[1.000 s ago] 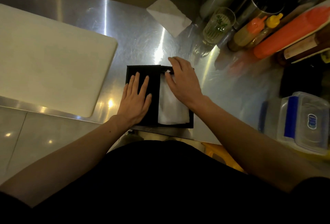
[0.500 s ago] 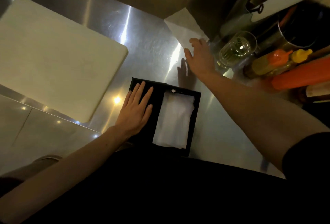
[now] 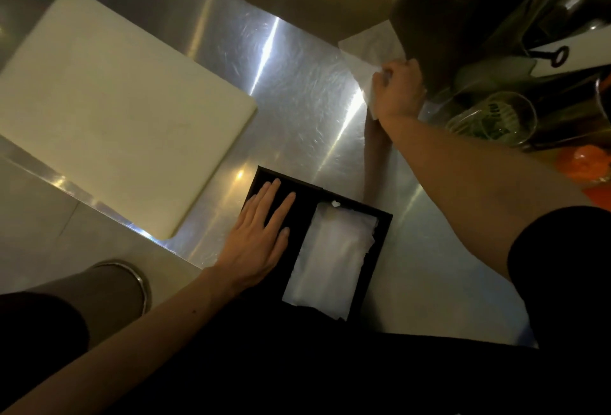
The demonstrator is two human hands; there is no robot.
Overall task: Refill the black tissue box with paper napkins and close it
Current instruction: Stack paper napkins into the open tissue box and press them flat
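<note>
The black tissue box (image 3: pixel 380 232) lies open on the steel counter near its front edge. White paper napkins (image 3: pixel 330 259) fill its right half. My left hand (image 3: pixel 261 239) rests flat on the box's black left half, fingers spread. Farther back and to the right, my right hand (image 3: pixel 398 92) is closed on the near edge of a white napkin stack (image 3: pixel 367 51) that lies on the counter.
A large white cutting board (image 3: pixel 112 103) covers the counter's left side. A drinking glass (image 3: pixel 492 117), metal containers and an orange bottle (image 3: pixel 588 163) crowd the right rear. A round metal bin (image 3: pixel 112 289) stands below the counter's front edge at left.
My right hand left the napkins in the box, reached back and to the right, and closed on the napkin stack. My left hand stayed flat on the box.
</note>
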